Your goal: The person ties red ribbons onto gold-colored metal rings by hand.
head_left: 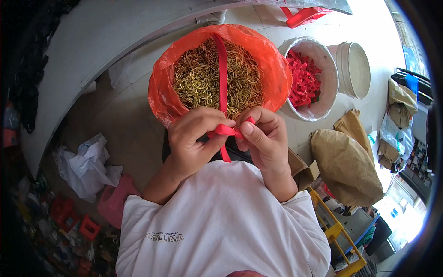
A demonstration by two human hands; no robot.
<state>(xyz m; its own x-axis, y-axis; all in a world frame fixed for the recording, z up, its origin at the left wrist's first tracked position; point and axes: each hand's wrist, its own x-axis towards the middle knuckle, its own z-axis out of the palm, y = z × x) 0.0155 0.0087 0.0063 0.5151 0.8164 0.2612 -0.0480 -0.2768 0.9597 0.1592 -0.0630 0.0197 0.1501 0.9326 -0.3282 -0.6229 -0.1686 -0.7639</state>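
Fisheye view, lit by daylight from the right, with the floor at upper right and the opening at lower right washed out by glare, the left margin sunk in shadow, the table edge bowed by distortion, corners blackened, and the red ribbon clearly rendered.

Red ribbon, a flat, narrow band, partly extended and partly folded. The long far portion runs nearly straight over gold rings, its far end leaning slightly left. The near portion is gathered into small loops at the fingertips of the left hand and right hand: a broader loop at left, a smaller one at right, and a narrow, pinched section between. Below the loops, a short tail hangs toward the near side, slanting slightly right. Fingers hide how the far strip joins the loops.
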